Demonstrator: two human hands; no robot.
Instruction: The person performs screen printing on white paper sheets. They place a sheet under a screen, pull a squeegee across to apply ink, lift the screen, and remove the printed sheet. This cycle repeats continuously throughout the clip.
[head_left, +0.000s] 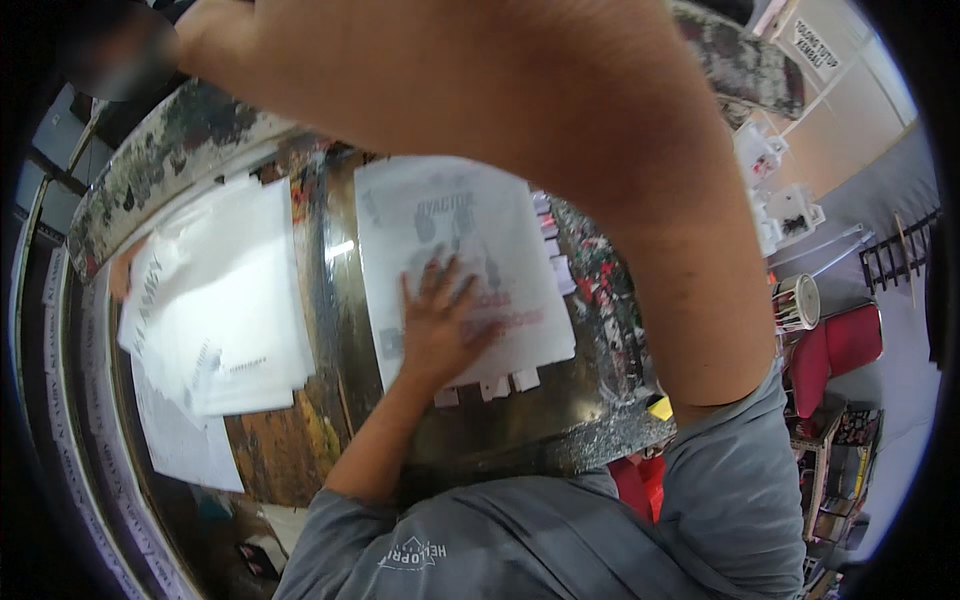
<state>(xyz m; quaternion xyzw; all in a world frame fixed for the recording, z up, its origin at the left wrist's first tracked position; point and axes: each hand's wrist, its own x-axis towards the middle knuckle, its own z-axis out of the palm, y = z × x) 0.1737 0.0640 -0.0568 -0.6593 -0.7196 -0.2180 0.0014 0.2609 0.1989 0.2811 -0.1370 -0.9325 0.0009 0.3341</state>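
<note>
Paint-stained wood and a dark, glossy surface make up the broad worktable (480,428) in front of me, its edges bent by the wide lens. My right arm (690,240) is the largest shape nearest the camera. It rises from the right sleeve and reaches across the top of the view toward the upper left, covering part of the table. My right hand (212,35) is at the far end, by the top edge, too unclear for me to tell whether its fingers are curled, spread or holding anything. Along the bottom is my grey short-sleeved T-shirt (530,535), with a small white print on the chest.

On the left half of the table lies an uneven stack of white sheets (220,320), glossy and slightly see-through, with dark printing on some. Another white sheet (195,445) sticks out beneath its lower edge. Near the middle of the table, to the right of the stack, lies a translucent printed sheet (505,240) with dark figures and lettering and blurred red shapes.

Off to the right, beyond the table, stands a red chair (840,345). My left hand (436,322) rests palm down on the printed sheet, fingers spread, well apart from my right hand. A white bucket (797,302) sits near the chair. Small pale tabs (561,275) peek out from under the printed sheet's right and lower edges. Smallest is a yellow piece (660,408) at the table's near right corner.
</note>
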